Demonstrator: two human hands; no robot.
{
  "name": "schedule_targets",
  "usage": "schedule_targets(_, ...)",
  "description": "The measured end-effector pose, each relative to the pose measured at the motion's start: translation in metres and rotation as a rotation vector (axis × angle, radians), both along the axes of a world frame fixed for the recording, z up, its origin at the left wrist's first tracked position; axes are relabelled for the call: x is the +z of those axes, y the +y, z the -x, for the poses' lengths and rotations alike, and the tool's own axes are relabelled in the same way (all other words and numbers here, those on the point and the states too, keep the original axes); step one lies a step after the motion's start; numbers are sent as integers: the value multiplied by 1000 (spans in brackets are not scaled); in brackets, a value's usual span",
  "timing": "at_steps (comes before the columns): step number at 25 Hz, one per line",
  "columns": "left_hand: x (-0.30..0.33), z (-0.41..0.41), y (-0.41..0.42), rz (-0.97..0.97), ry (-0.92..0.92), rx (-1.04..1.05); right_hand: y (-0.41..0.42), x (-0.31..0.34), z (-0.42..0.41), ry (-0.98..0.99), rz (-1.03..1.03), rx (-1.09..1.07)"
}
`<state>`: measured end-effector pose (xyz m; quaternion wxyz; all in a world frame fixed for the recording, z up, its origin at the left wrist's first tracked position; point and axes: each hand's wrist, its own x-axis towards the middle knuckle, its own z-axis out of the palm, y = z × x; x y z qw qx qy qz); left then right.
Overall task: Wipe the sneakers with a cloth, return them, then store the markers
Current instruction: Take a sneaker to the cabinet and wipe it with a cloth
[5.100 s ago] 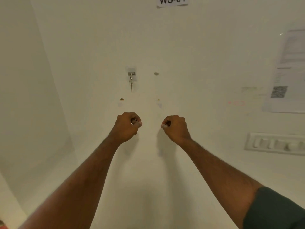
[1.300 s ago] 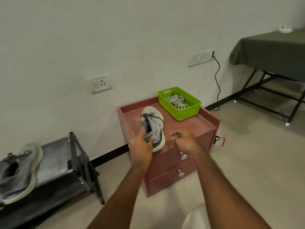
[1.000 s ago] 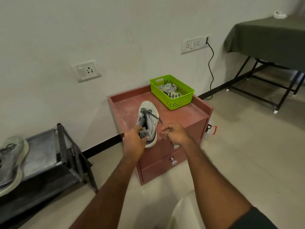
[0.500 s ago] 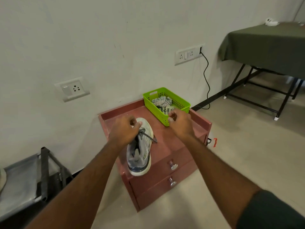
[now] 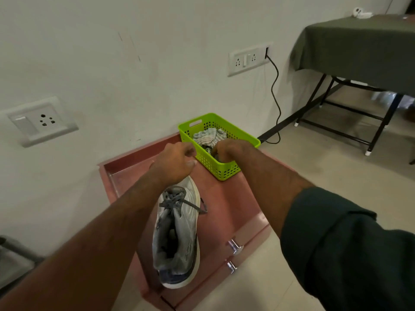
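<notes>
Fingers of the right hand (image 5: 226, 150) curl down inside the green plastic basket (image 5: 226, 168), onto the crumpled striped cloth (image 5: 208, 135) lying there; whether they already pinch the fabric cannot be told, since the knuckles hide the tips. The left hand (image 5: 177, 162) hovers just left of the basket's near-left corner, fingers loosely curled and the thumb out, holding nothing visible. Beneath the left forearm a grey sneaker (image 5: 177, 234) lies on the red cabinet (image 5: 226, 205), toe pointing far toward the wall, heel jutting over the near edge, dark laces loose across the tongue. The basket sits at the far right of the cabinet top. Two metal knobs (image 5: 234, 246) show on the drawer fronts. Far right stands a table draped in dark green fabric (image 5: 354, 41), and a black cable (image 5: 275, 90) hangs from a wall socket (image 5: 249, 58).
</notes>
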<state>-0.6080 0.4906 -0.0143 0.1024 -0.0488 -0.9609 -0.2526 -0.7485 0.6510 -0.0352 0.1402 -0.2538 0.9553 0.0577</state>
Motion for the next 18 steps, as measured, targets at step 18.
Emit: schedule_targets(18, 6, -150, 20, -518, 102, 197, 42, 47, -167, -847, 2187, -697)
